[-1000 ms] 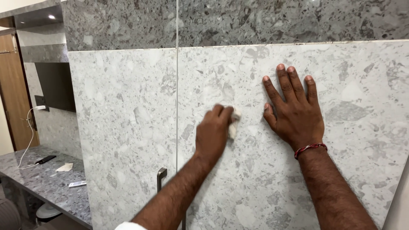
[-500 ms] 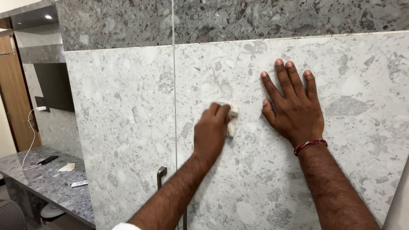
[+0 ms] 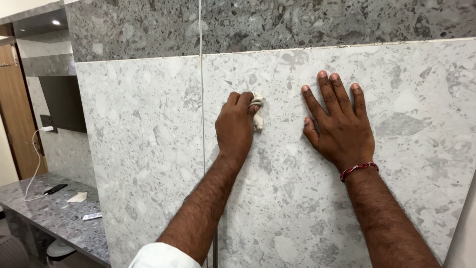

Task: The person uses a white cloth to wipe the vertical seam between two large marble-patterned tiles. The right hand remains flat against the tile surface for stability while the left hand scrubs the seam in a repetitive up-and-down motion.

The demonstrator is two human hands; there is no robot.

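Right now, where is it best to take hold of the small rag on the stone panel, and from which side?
Take the rag at its free bunched end, coming from the right. The left hand covers its left part and presses it on the panel; only the right end shows.

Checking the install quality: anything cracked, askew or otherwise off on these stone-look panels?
Nothing stands out. The light grey panels sit flush, with a straight vertical seam and no visible cracks or chips. The left hand presses a small crumpled cloth against the right panel; the right hand lies flat, fingers spread.
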